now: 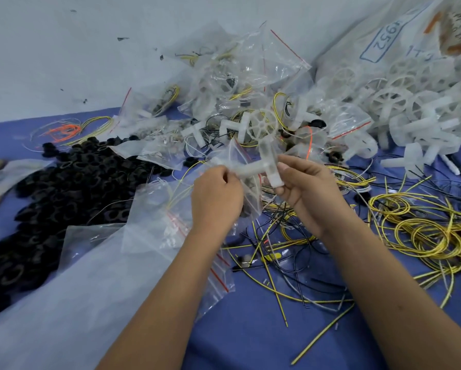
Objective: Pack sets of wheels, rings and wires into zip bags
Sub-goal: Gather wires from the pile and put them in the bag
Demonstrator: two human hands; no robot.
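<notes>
My left hand [216, 194] pinches a small clear zip bag [237, 158] with a red seal line, held above the blue table. My right hand [298, 180] grips a translucent white wheel part [266, 156] by its cross-shaped stem, the spoked wheel end pointing up and away. One arm of the stem reaches into the bag's mouth. Black rings [72, 182] lie heaped at the left. Yellow wires [427, 231] lie coiled at the right.
Filled zip bags [224, 84] pile up at the back centre. Loose white wheels [421, 102] spill from a large marked sack [384, 41] at back right. Empty zip bags [170, 217] and a big clear plastic sheet [64, 303] lie front left. Cut black and yellow wire pieces [277, 263] litter the blue cloth [250, 329].
</notes>
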